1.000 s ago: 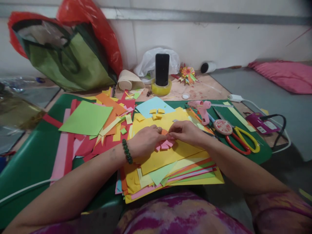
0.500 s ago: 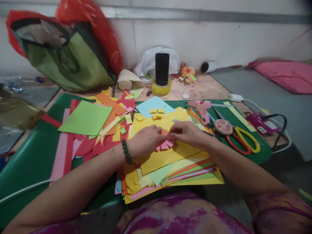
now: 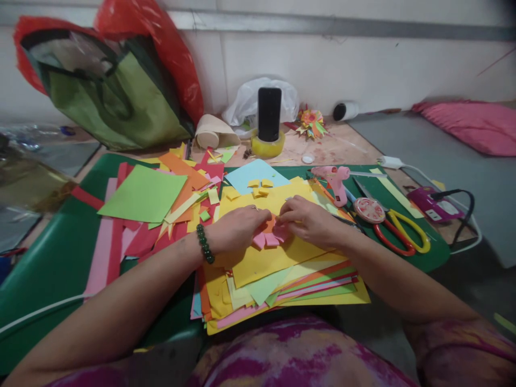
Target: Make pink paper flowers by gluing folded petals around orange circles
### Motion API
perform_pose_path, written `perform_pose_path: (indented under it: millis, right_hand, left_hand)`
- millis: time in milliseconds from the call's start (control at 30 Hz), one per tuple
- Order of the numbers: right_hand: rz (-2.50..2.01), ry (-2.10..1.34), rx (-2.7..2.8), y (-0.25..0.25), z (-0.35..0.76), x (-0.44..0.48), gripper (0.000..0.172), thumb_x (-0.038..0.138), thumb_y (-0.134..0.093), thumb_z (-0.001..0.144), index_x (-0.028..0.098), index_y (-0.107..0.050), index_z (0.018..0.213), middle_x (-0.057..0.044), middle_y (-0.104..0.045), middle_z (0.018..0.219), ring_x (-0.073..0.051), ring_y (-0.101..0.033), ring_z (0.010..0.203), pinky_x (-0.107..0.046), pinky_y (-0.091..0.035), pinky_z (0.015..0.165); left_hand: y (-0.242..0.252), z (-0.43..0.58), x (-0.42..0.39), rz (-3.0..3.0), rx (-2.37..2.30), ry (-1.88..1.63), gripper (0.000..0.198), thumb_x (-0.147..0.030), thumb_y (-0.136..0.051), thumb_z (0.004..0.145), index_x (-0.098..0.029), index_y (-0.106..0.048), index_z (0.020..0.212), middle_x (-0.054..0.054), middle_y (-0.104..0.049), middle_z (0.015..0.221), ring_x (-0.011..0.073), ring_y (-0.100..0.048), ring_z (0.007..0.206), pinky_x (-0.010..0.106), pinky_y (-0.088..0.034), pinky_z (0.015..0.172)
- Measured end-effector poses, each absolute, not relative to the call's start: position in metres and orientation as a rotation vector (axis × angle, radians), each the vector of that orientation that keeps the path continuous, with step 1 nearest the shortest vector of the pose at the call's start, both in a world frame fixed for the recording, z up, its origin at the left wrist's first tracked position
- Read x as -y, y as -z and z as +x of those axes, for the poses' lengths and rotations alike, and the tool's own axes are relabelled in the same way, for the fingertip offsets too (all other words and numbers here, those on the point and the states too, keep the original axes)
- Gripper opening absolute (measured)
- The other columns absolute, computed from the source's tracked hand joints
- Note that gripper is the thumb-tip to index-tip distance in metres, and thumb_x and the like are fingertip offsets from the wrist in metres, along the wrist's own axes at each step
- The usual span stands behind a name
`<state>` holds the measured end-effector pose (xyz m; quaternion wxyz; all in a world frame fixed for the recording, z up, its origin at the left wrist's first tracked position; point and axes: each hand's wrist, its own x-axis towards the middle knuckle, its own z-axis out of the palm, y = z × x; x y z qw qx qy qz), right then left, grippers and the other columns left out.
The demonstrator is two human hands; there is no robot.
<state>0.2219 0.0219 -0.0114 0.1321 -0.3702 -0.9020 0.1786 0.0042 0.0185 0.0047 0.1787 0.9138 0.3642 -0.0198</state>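
A small pink and orange paper piece (image 3: pixel 271 239) with pink tabs along its near edge lies on a yellow sheet (image 3: pixel 250 269) atop a stack of coloured paper. My left hand (image 3: pixel 241 228), below a green bead bracelet (image 3: pixel 205 244), has its fingers closed at the piece's left side. My right hand (image 3: pixel 304 217) pinches at its right side, fingertips on the orange and pink paper. Several small folded yellow pieces (image 3: pixel 264 183) sit just beyond my hands, partly on a light blue sheet (image 3: pixel 250 173).
Right of the stack are a pink glue gun (image 3: pixel 336 180), a pin wheel (image 3: pixel 368 210) and red-and-yellow scissors (image 3: pixel 407 236). Paper scraps and a green sheet (image 3: pixel 145 192) spread left. Behind stands a phone (image 3: pixel 269 114) in a tape roll (image 3: pixel 267 145).
My two hands have moved slightly apart, the left a little left. More of the pink and orange piece shows between them.
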Motion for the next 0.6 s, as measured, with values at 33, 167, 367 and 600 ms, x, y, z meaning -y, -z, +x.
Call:
perform_pose_path:
  millis: [33,167,367,600]
  right_hand:
    - [-1.062,-0.469,2.651,0.0118,0.222,-0.0214,0.028,0.008,-0.051,0.084,0.02,-0.076,0.091,-0.01,-0.066,0.095,-0.021,-0.055,0.089,-0.036,-0.046,0.079]
    - [-1.033,-0.356,2.726,0.0139,0.2218,-0.0198,0.032,0.006,-0.05,0.085,0.021,-0.077,0.092,-0.009,-0.065,0.093,-0.021,-0.052,0.088,-0.034,-0.045,0.075]
    - [-0.957,-0.266,2.769,0.0144,0.2207,-0.02,0.03,0.005,-0.052,0.086,0.02,-0.077,0.094,-0.009,-0.064,0.091,-0.021,-0.05,0.085,-0.032,-0.043,0.071]
    - [-0.876,-0.273,2.777,0.0148,0.2208,-0.0206,0.03,0.005,-0.051,0.086,0.019,-0.077,0.096,-0.01,-0.063,0.087,-0.02,-0.048,0.081,-0.031,-0.041,0.07]
  left_hand:
    - [-0.0054,0.0047,-0.0181,2.584,-1.036,0.058,0.017,-0.01,-0.05,0.082,-0.017,-0.053,0.097,0.005,-0.063,0.09,0.0184,-0.056,0.083,0.029,-0.045,0.072]
    - [-0.0085,0.0071,-0.0168,2.583,-1.055,0.103,0.02,-0.009,-0.055,0.081,-0.017,-0.051,0.098,0.004,-0.062,0.088,0.018,-0.056,0.082,0.028,-0.043,0.071]
    - [-0.0074,0.0083,-0.0159,2.586,-1.052,0.099,0.024,-0.007,-0.057,0.079,-0.016,-0.052,0.101,0.006,-0.063,0.092,0.0199,-0.058,0.086,0.03,-0.044,0.075]
    - [-0.0057,0.0086,-0.016,2.611,-1.049,0.083,0.026,-0.01,-0.057,0.08,-0.016,-0.053,0.105,0.008,-0.065,0.096,0.0208,-0.06,0.09,0.032,-0.047,0.078]
